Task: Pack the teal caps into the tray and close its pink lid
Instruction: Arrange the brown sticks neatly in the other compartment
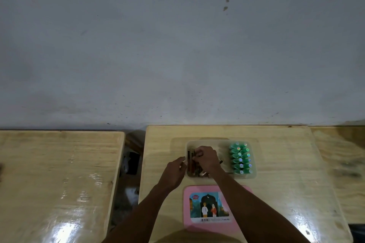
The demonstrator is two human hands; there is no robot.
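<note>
Teal caps (pixel 241 159), pink lid (pixel 209 226) (multicoloured label (pixel 209 207)), pale wooden table (pixel 286 163).

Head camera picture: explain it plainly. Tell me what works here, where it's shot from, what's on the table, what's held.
No machine: a person works with two bare hands. The single picture comes from a camera on their head, looking down. On the wooden table stands a clear tray, teal caps in two rows at its right side. The pink lid lies off it, nearer the person. The right hand reaches into the tray's left part, its grip curled on dark brown pieces. The left hand is at the tray's left edge; whether it holds anything is unclear.
</note>
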